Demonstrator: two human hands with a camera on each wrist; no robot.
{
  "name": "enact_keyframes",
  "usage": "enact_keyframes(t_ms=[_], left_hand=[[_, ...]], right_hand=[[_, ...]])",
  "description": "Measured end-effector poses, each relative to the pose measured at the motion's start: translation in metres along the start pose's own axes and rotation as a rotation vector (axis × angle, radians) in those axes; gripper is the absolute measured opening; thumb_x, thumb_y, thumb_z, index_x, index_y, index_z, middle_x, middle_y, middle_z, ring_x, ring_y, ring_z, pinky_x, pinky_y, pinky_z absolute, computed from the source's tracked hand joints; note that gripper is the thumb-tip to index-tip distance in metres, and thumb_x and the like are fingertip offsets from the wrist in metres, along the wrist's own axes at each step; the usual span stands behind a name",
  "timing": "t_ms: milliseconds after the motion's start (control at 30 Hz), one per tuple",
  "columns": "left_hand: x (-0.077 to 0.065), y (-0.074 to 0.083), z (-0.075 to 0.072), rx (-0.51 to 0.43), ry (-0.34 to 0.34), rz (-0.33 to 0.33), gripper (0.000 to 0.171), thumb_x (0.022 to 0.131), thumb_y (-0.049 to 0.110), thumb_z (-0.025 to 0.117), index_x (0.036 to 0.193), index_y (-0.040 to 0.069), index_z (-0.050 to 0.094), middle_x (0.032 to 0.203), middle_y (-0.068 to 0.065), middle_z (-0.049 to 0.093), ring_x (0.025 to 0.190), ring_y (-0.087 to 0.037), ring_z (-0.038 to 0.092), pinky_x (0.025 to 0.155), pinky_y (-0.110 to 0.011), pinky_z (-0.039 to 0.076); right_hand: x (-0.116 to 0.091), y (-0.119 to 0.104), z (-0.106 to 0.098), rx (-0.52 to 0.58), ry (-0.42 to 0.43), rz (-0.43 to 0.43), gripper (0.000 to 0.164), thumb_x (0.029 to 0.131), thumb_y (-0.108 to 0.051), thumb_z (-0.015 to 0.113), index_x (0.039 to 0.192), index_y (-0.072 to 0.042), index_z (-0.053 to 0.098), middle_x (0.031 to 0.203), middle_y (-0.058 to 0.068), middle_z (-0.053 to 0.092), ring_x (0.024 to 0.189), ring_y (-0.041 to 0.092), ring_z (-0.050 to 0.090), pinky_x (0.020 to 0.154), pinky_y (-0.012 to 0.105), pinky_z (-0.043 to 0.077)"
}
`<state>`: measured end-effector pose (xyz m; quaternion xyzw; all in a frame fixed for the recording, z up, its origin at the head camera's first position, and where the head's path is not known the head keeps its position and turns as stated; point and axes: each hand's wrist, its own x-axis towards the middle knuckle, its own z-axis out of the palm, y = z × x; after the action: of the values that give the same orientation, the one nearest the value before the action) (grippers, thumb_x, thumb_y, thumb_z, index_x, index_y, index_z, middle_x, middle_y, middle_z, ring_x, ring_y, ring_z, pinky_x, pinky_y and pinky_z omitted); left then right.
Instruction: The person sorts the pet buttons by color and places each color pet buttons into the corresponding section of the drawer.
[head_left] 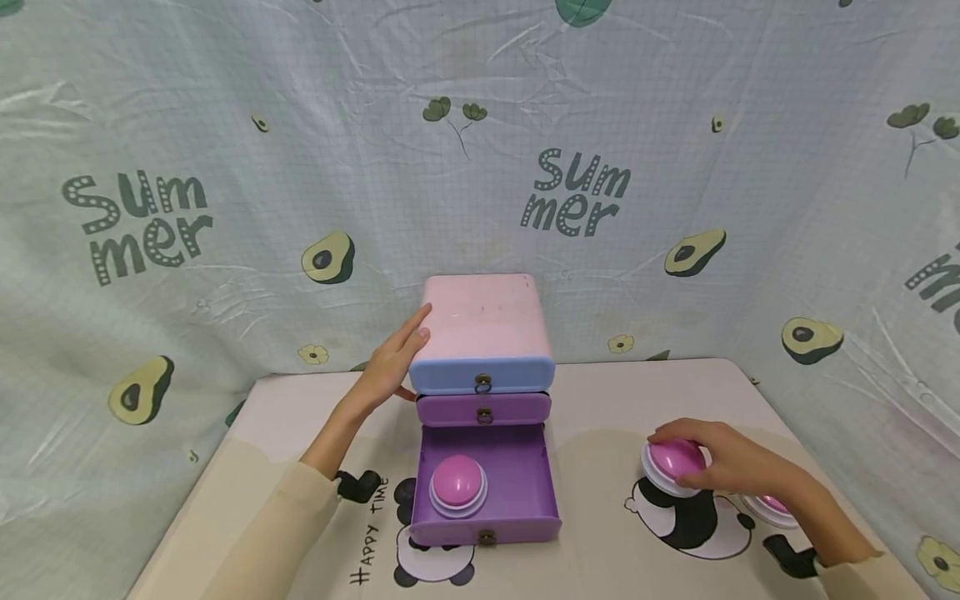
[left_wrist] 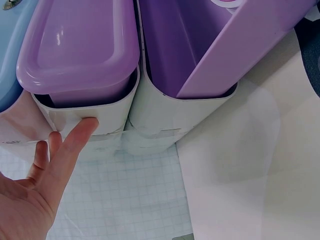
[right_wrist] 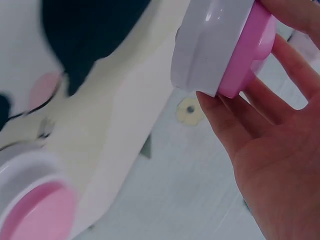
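Observation:
A small drawer cabinet (head_left: 480,317) with a pink top stands at the table's back. Its blue top drawer (head_left: 450,377) is closed, and the purple middle drawer (head_left: 450,410) sits almost fully in. The purple bottom drawer (head_left: 517,483) is pulled out, holding a pink push button (head_left: 457,482) on a white base at its left. My left hand (head_left: 386,367) rests against the cabinet's left side, fingers extended, the thumb touching the white casing (left_wrist: 107,114). With fingers and thumb, my right hand (head_left: 723,457) grips another pink push button (head_left: 677,458) by its rim, slightly tilted over the table at the right.
Partly behind my right wrist lies a third pink push button (head_left: 772,508) on the table. A pale mat (head_left: 592,533) printed with pandas covers the tabletop. A white curtain (head_left: 480,208) with avocado prints hangs behind and along both sides.

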<state>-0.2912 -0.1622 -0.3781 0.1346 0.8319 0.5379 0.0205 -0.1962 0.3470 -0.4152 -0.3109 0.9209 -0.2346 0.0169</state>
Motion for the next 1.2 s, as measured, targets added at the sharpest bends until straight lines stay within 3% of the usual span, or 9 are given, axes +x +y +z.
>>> enact_keyframes(t_ms=[167,733,933,1200], left_hand=[[-0.001,0.001,0.000,0.008,0.004,0.002,0.056,0.106,0.061,0.040,0.159,0.055,0.024,0.174,0.001,0.019,0.134,-0.051,0.050,0.058,-0.049,0.065],[0.001,0.000,0.000,0.003,0.008,-0.018,0.056,0.105,0.064,0.041,0.158,0.057,0.025,0.174,0.005,0.019,0.138,-0.048,0.048,0.059,-0.050,0.065],[0.001,-0.001,0.001,0.011,0.007,-0.012,0.058,0.106,0.061,0.040,0.161,0.052,0.023,0.175,0.000,0.017,0.135,-0.052,0.049,0.060,-0.053,0.065],[0.000,0.001,0.000,-0.019,-0.006,-0.028,0.056,0.108,0.056,0.039,0.161,0.052,0.022,0.175,0.002,0.015,0.136,-0.052,0.048,0.061,-0.057,0.064]], right_hand=[[0.022,-0.014,0.001,-0.006,-0.016,-0.057,0.053,0.081,-0.024,0.086,0.131,-0.018,0.069,0.132,0.009,0.069,0.116,0.034,0.064,0.088,0.024,0.061],[0.094,-0.072,0.010,0.031,-0.068,-0.219,0.050,0.085,-0.016,0.081,0.133,-0.020,0.069,0.135,0.004,0.066,0.122,0.028,0.064,0.094,0.033,0.061],[0.108,-0.090,0.015,0.027,-0.108,-0.250,0.049,0.085,-0.016,0.080,0.132,-0.021,0.069,0.131,0.000,0.067,0.117,0.021,0.064,0.096,0.033,0.060],[0.108,-0.095,0.017,0.010,-0.133,-0.234,0.049,0.083,-0.016,0.080,0.130,-0.020,0.071,0.130,0.001,0.068,0.117,0.021,0.063,0.096,0.034,0.060]])
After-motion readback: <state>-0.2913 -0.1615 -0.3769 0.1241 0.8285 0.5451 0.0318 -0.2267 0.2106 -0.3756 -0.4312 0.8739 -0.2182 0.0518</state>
